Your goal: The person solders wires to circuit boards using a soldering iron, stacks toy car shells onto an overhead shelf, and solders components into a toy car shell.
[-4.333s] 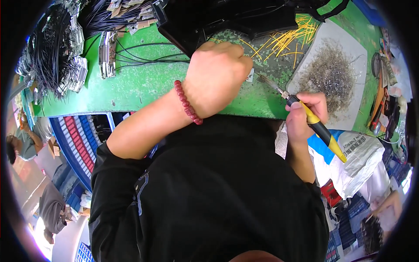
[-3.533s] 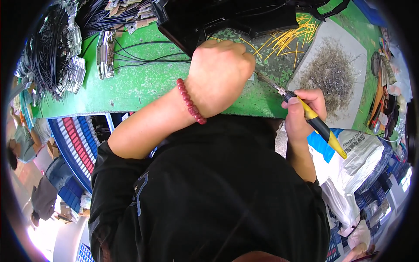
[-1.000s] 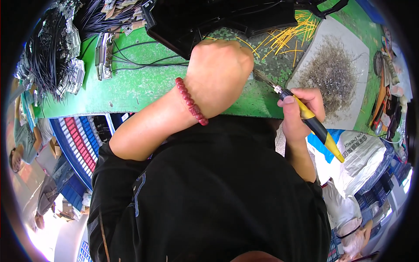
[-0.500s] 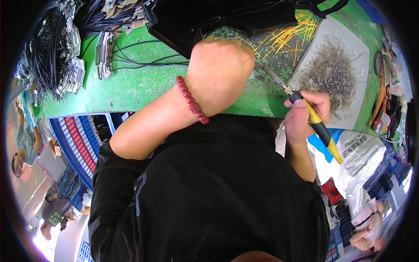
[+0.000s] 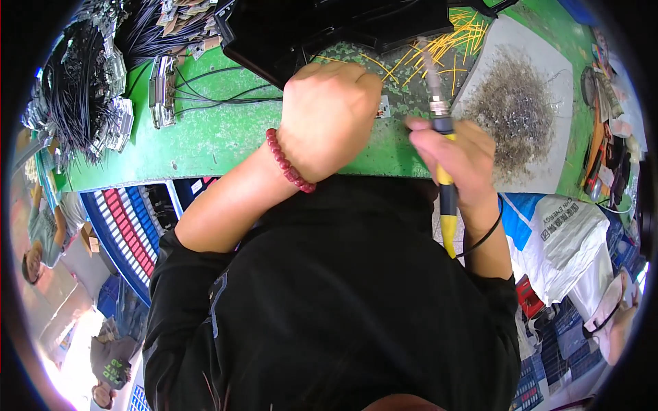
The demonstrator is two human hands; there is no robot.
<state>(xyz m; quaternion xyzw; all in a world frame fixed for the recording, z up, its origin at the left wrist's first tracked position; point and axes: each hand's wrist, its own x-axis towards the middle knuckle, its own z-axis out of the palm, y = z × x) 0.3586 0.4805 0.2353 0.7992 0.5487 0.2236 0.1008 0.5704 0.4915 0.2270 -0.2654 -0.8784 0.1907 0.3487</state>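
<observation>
My right hand (image 5: 460, 154) grips a soldering iron (image 5: 445, 185) with a yellow and black handle. Its metal tip points away from me and is smeared by motion, and a black cord curves from its rear end past my wrist. My left hand (image 5: 332, 113) is closed like a fist, back upward, over the green table; its fingers, and whatever they hold, are hidden underneath. Black cables (image 5: 233, 101) run toward it from a metal-cased bundle (image 5: 163, 92) on the left. A small pale piece (image 5: 382, 107) shows just right of the left hand.
Yellow thin tubes (image 5: 456, 41) lie scattered beyond the iron. A grey board (image 5: 558, 123) covered with dark debris is at the right. A large black housing (image 5: 329, 31) stands at the far side. Heaps of black cables (image 5: 79, 89) fill the far left. Other people are in the background.
My right hand has swung the soldering iron from slanting toward my left hand to nearly straight ahead, its tip now farther from that hand. The left hand stays closed in nearly the same place.
</observation>
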